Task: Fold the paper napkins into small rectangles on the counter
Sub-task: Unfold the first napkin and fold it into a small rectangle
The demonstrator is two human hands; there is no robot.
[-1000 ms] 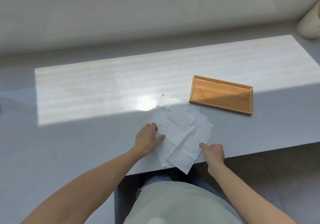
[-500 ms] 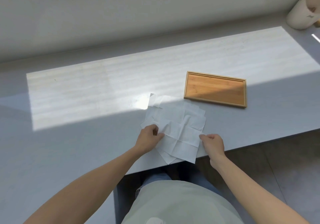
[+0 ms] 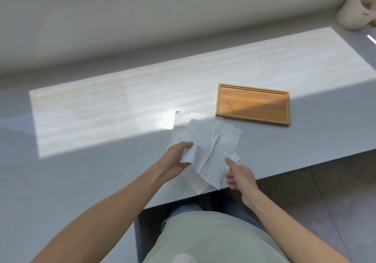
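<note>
Left hand [image 3: 176, 160] fingers now pinch and raise the top thin white paper napkin [image 3: 205, 152] from the loose pile near the pale grey surface [image 3: 101, 108] edge; right hand [image 3: 238, 176] has released. Empty bamboo tray [image 3: 253, 103] at one o'clock. Folding begins.

Pale grey counter [image 3: 81, 171] under broad sunlit band; white wall [image 3: 142, 18] behind; grey floor [image 3: 335, 191] lower right.
</note>
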